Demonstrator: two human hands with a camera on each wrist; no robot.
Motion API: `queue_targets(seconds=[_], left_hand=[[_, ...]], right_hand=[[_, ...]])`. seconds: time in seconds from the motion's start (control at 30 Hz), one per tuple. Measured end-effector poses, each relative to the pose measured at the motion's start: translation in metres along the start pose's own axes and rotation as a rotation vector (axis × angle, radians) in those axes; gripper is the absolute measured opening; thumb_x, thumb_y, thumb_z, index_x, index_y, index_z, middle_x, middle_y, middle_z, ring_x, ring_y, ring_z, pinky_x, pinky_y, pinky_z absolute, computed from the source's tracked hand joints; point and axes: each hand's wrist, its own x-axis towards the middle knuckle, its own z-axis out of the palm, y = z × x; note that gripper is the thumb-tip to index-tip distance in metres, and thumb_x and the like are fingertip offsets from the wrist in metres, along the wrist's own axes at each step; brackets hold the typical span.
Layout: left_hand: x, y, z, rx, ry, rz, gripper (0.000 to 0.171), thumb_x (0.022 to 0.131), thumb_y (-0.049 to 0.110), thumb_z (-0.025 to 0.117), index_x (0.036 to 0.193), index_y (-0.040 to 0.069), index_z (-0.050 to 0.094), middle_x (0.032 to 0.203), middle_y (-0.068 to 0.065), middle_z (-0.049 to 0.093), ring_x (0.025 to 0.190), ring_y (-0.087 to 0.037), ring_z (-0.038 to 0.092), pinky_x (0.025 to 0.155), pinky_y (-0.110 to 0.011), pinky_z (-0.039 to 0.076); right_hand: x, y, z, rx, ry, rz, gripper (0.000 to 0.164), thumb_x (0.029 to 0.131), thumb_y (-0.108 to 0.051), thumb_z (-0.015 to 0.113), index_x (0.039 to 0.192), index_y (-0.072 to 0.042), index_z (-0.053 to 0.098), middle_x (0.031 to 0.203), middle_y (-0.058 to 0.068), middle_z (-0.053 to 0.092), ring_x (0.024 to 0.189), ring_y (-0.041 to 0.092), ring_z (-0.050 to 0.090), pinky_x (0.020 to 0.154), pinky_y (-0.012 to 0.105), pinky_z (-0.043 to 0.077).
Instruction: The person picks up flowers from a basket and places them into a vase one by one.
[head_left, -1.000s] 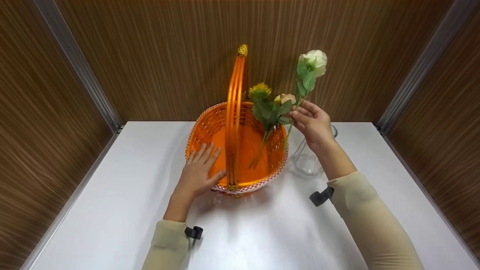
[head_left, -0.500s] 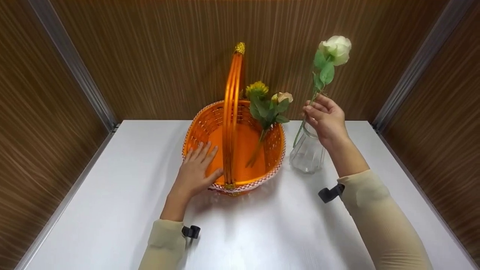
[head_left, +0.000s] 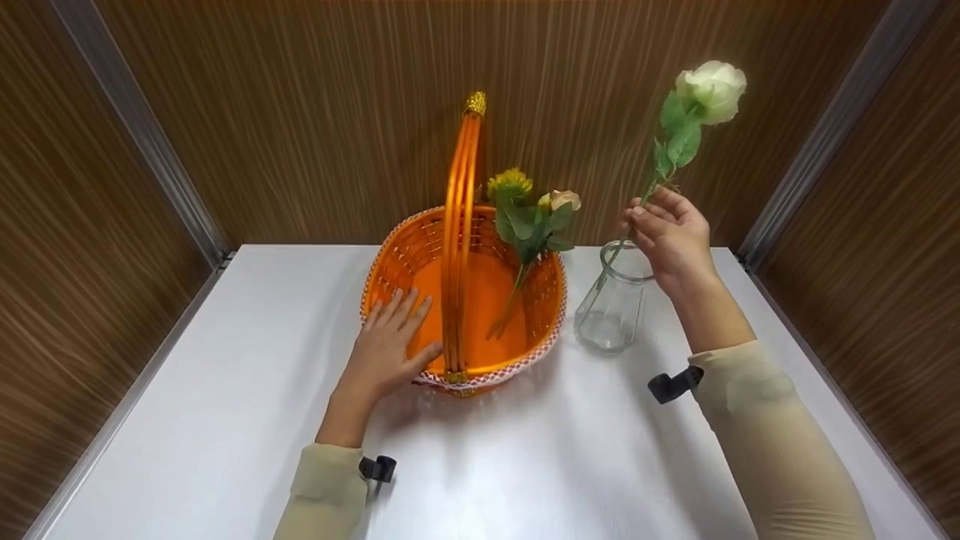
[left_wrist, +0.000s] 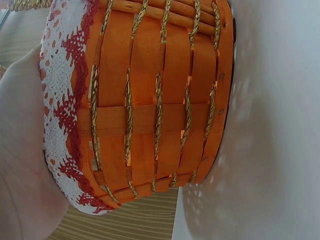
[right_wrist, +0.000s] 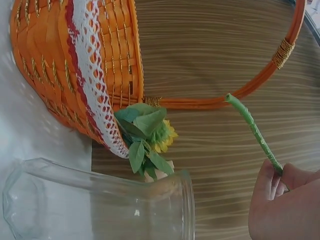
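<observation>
My right hand (head_left: pixel 675 240) pinches the green stem (right_wrist: pixel 256 132) of a white rose (head_left: pixel 712 91), bloom up and leaning right. In the head view the lower stem overlaps a clear glass vase (head_left: pixel 609 330); in the right wrist view its cut end hangs free above the level of the vase's mouth. With fingers spread, my left hand (head_left: pixel 386 341) rests over the near-left rim of an orange woven basket (head_left: pixel 551 300). A yellow flower (head_left: pixel 510 182) and a pale peach rose (head_left: pixel 562 200) lean on the basket's far-right rim, stems inside.
The basket's tall arched handle (head_left: pixel 459 225) rises over its middle. White and red lace trim (left_wrist: pixel 62 100) runs along the rim. A wood-patterned wall (head_left: pixel 337 112) stands behind the white table (head_left: pixel 480 465), with similar panels at both sides.
My right hand has carried the white rose right, away from the basket, to above the glass vase. My left hand stays on the basket rim.
</observation>
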Motion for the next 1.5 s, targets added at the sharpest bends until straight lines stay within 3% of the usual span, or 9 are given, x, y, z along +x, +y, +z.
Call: queue_targets(seconds=[0.23,0.53,1.17,1.5], left_hand=[[0.0,-0.001,0.0,0.011,0.005,0.008,0.077,0.098,0.063,0.041,0.16,0.021,0.023,0.166,-0.006,0.019,0.152,-0.034,0.02,0.123,-0.055,0.011],[0.0,0.0,0.002,-0.007,0.012,-0.001,0.077,0.097,0.063,0.041,0.159,0.017,0.029,0.165,-0.008,0.023,0.153,-0.033,0.019,0.123,-0.056,0.01],[-0.001,0.0,0.002,0.002,0.002,0.003,0.076,0.098,0.063,0.04,0.16,0.021,0.024,0.165,-0.005,0.021,0.153,-0.033,0.019,0.123,-0.055,0.01],[0.0,-0.001,0.002,0.003,0.025,0.019,0.076,0.098,0.06,0.043,0.158,0.016,0.029,0.164,-0.007,0.025,0.152,-0.034,0.022,0.122,-0.057,0.013]], right_hand=[[0.0,-0.007,-0.004,0.018,0.012,-0.016,0.048,0.087,0.018,0.063,0.125,-0.005,0.044,0.108,0.014,0.056,0.085,0.022,0.069,0.078,0.03,0.06],[0.001,-0.014,-0.013,0.029,0.001,-0.081,0.041,0.088,0.018,0.06,0.119,-0.004,0.043,0.1,0.014,0.06,0.082,0.023,0.068,0.075,0.032,0.061],[0.005,-0.019,-0.03,0.067,0.056,-0.113,0.044,0.087,0.019,0.062,0.117,-0.007,0.043,0.098,0.014,0.059,0.081,0.023,0.067,0.076,0.034,0.06],[0.008,-0.021,-0.036,0.108,0.082,-0.128,0.045,0.086,0.018,0.064,0.117,-0.008,0.043,0.1,0.014,0.058,0.081,0.023,0.066,0.075,0.034,0.06]])
